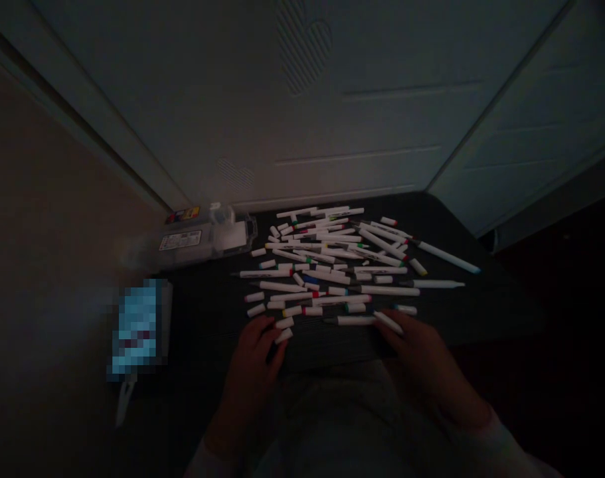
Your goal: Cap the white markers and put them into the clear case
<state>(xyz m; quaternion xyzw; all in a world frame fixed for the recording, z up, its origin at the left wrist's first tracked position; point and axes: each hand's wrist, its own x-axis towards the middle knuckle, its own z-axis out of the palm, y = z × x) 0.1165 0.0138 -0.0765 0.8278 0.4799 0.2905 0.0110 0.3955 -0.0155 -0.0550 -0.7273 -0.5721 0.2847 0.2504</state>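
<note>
The scene is very dark. Several white markers (332, 265) and loose white caps lie scattered on a dark table (456, 312). My left hand (255, 355) rests at the table's near edge, its fingertips pinched on a small white cap (283, 336). At the near edge to the right, my right hand (416, 352) has its fingers closed round a white marker (388, 322) that sticks out toward the pile.
A clear plastic marker case (207, 239) lies at the table's back left. A blurred bluish object (135, 328) sits at the left beside the table. Pale panelled walls (332, 119) rise behind the table. My light sleeves show at the bottom.
</note>
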